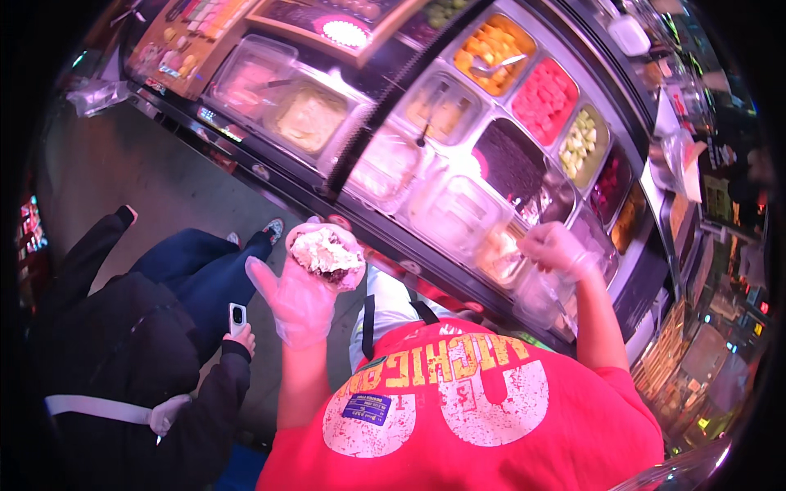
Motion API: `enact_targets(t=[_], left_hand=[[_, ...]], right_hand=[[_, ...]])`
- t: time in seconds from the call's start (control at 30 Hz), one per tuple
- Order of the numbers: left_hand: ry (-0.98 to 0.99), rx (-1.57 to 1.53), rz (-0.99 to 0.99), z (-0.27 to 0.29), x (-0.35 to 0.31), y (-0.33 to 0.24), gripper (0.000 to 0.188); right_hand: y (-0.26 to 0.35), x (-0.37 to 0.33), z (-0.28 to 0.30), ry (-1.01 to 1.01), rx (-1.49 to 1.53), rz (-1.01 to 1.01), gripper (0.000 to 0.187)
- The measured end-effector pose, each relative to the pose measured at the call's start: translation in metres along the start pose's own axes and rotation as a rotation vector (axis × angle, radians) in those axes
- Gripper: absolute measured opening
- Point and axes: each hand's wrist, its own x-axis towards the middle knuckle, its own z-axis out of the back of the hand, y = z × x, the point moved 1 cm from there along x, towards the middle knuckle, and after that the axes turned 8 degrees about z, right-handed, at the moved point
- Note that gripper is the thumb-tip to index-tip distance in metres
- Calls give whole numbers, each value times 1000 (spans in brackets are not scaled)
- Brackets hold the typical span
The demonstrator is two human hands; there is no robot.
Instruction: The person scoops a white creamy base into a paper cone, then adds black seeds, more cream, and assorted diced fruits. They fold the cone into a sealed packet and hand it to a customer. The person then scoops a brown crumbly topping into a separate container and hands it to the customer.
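Observation:
My gloved left hand (pixel 301 307) is raised palm up over the floor side of the counter, thumb out to the side. On its fingers rests a soft round pinkish wrapper (pixel 354 277) with white cream (pixel 326 250) and a dark filling showing on top. My gloved right hand (pixel 557 248) is over the near row of the counter, its fingers pinched together above a tub with a pale creamy filling (pixel 498 252). Whatever those fingers pinch is too small or blurred to tell.
Metal pans hold orange cubes (pixel 494 56), pinkish-red cubes (pixel 544 100), pale green pieces (pixel 580 146) and a dark filling (pixel 509 166). A tub of pale cream (pixel 309 119) sits left of the counter's dark divider. A person in dark clothes (pixel 131 360) with a phone (pixel 237 318) stands at my left.

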Motion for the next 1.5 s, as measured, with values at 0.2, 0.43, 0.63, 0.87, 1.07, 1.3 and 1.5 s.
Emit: enact_targets(t=[0.2, 0.43, 0.63, 0.87, 1.07, 1.3, 1.5], left_hand=[[102, -19, 149, -30, -8, 52, 101], [170, 41, 200, -26, -21, 79, 99], [228, 89, 173, -35, -24, 82, 95], [279, 62, 105, -21, -26, 45, 90], [169, 44, 84, -19, -12, 22, 93], [130, 64, 45, -2, -5, -9, 91], [14, -99, 63, 26, 3, -19, 97]], right_hand=[[-113, 13, -62, -325, -1192, 476, 20], [-95, 3, -46, -99, -1162, 331, 37], [-126, -11, -40, 154, -588, 105, 23], [-30, -69, 29, -41, 225, -18, 20], [110, 51, -26, 170, 423, 405, 44], [192, 252, -76, -209, 40, 896, 14], [261, 292, -113, -323, -875, 1123, 22]])
